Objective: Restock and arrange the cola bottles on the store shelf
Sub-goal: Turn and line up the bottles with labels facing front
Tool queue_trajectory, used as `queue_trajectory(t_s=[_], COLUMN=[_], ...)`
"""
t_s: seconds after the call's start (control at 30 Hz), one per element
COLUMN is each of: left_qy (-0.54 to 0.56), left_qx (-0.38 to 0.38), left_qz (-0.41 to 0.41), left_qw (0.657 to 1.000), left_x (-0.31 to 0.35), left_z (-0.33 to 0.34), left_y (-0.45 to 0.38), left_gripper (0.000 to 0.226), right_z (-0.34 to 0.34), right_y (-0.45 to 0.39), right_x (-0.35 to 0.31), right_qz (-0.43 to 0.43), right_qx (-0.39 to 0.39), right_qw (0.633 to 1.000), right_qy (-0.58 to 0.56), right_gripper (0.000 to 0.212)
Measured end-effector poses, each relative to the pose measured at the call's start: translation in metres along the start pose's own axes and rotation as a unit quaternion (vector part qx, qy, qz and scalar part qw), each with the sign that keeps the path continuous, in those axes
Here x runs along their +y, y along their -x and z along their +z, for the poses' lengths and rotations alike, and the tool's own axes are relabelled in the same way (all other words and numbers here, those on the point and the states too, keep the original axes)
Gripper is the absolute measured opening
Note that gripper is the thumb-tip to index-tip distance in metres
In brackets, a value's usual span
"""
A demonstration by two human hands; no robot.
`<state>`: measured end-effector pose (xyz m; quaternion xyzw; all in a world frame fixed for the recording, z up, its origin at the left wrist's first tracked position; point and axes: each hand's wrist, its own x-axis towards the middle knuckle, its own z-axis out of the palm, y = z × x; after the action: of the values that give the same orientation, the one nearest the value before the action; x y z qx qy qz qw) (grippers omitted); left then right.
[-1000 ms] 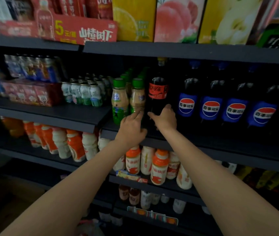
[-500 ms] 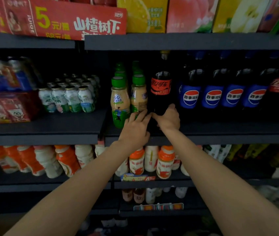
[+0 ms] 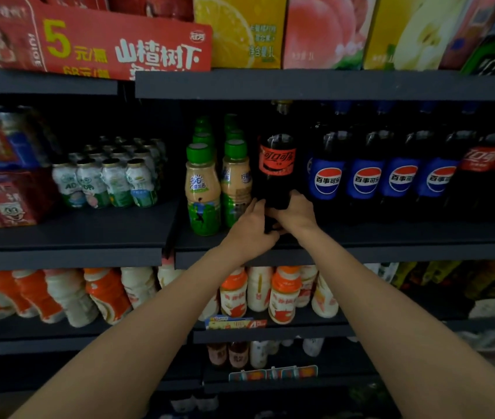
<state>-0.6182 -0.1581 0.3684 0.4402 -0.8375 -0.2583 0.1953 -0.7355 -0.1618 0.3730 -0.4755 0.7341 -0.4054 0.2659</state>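
Dim store shelf (image 3: 361,237): both hands, left hand (image 3: 250,229) and right hand (image 3: 296,214), grasp the base of the red-labelled cola bottle (image 3: 276,167). Nudged sideways, it could knock the green-capped drink bottle (image 3: 235,182) just beside it, or tip off the shelf edge.

Bare forearms, no sleeves visible

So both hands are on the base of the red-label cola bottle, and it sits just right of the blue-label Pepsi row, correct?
Not quite. The head view shows the left hand and right hand on the base of the red-label cola bottle, but it stands left of the blue-label Pepsi row, between that row and the green-capped bottles.
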Motion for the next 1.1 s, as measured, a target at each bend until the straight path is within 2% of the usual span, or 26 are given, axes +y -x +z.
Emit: queue_trajectory(t_s=[0.17,0.4,0.63,0.8,0.93,1.1], left_qy=[0.064,0.059,0.079,0.104,0.128,0.170], left_qx=[-0.003,0.003,0.023,0.031,0.061,0.094], left_qz=[-0.035,-0.031,-0.060,-0.064,-0.062,-0.069], left_qw=[0.997,0.998,0.995,0.992,0.988,0.978], left_x=[0.005,0.015,0.014,0.015,0.022,0.031], left_z=[-0.003,0.004,0.005,0.005,0.007,0.004], left_y=[-0.002,-0.004,-0.012,-0.016,-0.020,-0.027], left_gripper=[0.070,0.069,0.074,0.071,0.062,0.059], right_z=[-0.006,-0.017,-0.021,-0.030,-0.037,-0.044], right_y=[-0.004,-0.003,-0.002,0.001,0.001,0.000], right_x=[0.003,0.000,-0.003,0.001,0.000,0.003], right_qz=[-0.015,0.004,-0.008,-0.024,-0.026,-0.045], right_qx=[-0.018,-0.038,-0.039,-0.041,-0.048,-0.011], right_qw=[1.000,0.999,0.992,0.994,0.993,0.994], right_qy=[0.011,0.017,0.122,0.101,0.101,0.098], right_gripper=[0.046,0.038,0.032,0.031,0.018,0.015])
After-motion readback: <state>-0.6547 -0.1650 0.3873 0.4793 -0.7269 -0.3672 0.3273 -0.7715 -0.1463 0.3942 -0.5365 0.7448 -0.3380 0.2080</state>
